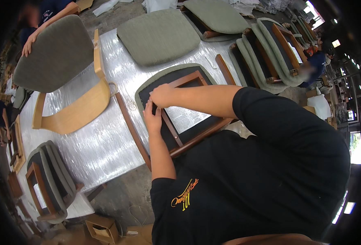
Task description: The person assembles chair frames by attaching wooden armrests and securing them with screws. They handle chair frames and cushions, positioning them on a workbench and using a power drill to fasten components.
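Note:
An upturned chair seat (141,87) with grey-green fabric round its edge and a dark underside lies before me. A brown wooden frame (173,130) rests on that underside. My right hand (162,96) is closed at the frame's far left corner; anything inside its fingers is hidden. Just below it, my left hand (152,119) has its fingers stretched up along the seat's left edge, thumb apart, fingertips close to the right hand. A printed white sheet (188,118) shows inside the frame. Brown wooden rails (132,126) flank the seat.
The table (101,153) is wrapped in clear film. At left stands a light wood chair frame (76,115), with another person's hand (28,44) on a dark padded seat (56,55). Padded seats (158,36) lie beyond, stacked seats (266,61) at right. A cardboard box (102,228) sits below.

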